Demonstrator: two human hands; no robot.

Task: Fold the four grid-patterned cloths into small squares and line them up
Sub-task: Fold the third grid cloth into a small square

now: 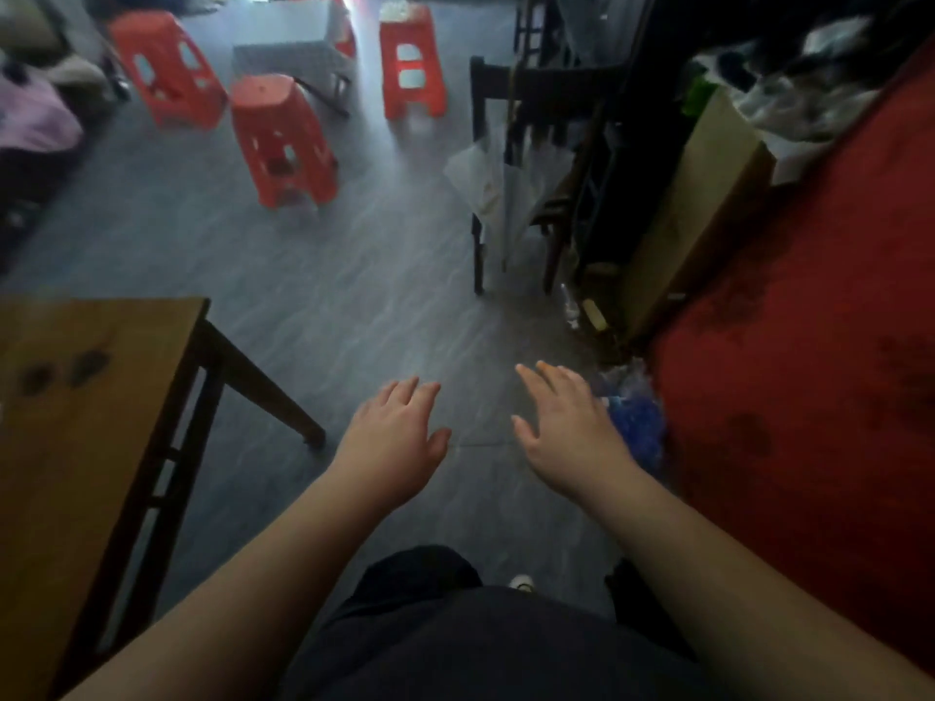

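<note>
Both hands are held out over the grey floor [329, 306], palms down. The left hand [392, 437] is seen at 6 o'clock just left of centre, and the right hand [566, 417] just right of it, with a gap between them. The fingers of both are stretched and spread, and nothing is grasped.

At 2 o'clock a cardboard box [698, 210] is stood on edge. Its inside is hidden, and crumpled plastic bags [799, 93] are heaped just beyond it. At 4 o'clock a blue bag [635, 427] is tucked against a red surface [809, 356]. It is partly covered by the right hand, and its contents cannot be made out.

Far off at 11 o'clock, a pale cover [288, 58] with a faint grid is seen on a small table. It is too blurred for it to be told whether it belongs to the task.

Red stools [281, 139] are scattered from 10 to 12 o'clock. A wooden table [76, 437] is cut off at 8 o'clock, and the red surface at 3. At 1 o'clock a dark chair [511, 83] is half masked by something pale and folded [506, 189], perhaps an umbrella.
</note>
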